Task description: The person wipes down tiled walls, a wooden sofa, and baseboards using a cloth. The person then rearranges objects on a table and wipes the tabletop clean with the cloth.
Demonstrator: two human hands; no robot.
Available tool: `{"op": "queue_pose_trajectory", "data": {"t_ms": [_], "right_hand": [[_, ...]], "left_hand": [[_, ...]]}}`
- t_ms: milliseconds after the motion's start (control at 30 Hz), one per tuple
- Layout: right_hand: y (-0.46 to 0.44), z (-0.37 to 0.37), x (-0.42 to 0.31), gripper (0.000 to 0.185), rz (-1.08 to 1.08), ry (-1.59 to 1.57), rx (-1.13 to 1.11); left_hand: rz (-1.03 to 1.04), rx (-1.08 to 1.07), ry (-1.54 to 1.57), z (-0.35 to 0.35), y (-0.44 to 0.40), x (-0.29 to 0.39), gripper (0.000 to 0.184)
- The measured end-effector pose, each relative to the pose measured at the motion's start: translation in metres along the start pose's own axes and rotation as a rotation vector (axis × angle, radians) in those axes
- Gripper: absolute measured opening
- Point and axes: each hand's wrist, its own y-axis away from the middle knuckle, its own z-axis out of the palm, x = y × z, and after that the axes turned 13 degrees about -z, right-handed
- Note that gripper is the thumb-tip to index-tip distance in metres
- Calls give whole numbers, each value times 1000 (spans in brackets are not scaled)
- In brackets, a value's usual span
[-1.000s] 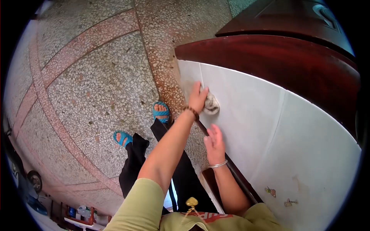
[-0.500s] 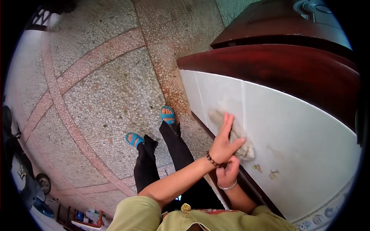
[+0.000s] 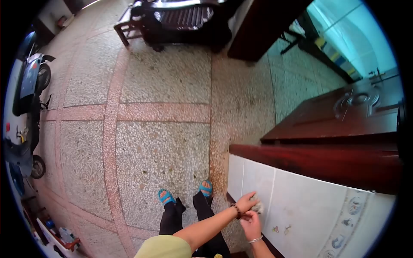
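at the white tiled wall (image 3: 316, 202), our left hand (image 3: 246, 204) grips the dingy rag (image 3: 258, 207), fingers bent over it. our right hand (image 3: 251, 224) is just beside, fingers partly curled; we cannot tell whether they hold anything. the carved wooden door (image 3: 335, 116) stands beyond the wall; our blue slippers (image 3: 167, 197) are left of it.

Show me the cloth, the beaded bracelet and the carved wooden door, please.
Cloth (image 3: 259, 208): head view, on its exposed bunched part beside the fingers.
Beaded bracelet (image 3: 236, 210): head view, on the beads across the wrist.
Carved wooden door (image 3: 358, 99): head view, on its round carving.
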Motion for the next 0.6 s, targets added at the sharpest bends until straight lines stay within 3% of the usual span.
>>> {"op": "queue_pose_trajectory", "data": {"t_ms": [33, 100, 233, 333, 433, 533, 600], "right_hand": [[4, 6, -12, 25, -28, 2, -14], [11, 20, -36, 27, -161, 444, -292], [16, 61, -71, 24, -194, 401, -429], [17, 95, -97, 22, -343, 474, -463], [29, 133, -139, 22, -441, 510, -475], [45, 164, -171, 22, -633, 620, -535], [52, 185, -191, 21, -592, 583, -564]], "left_hand": [[-39, 0, 110, -8, 20, 8, 55], [-89, -42, 307, -31, 55, 20, 49], [10, 56, 456, -96, 116, 32, 41], [56, 73, 660, -139, 183, 53, 25], [86, 159, 690, -161, 247, 74, 21], [195, 21, 744, -161, 306, 95, 23], [260, -45, 862, -160, 333, 99, 23]]}}
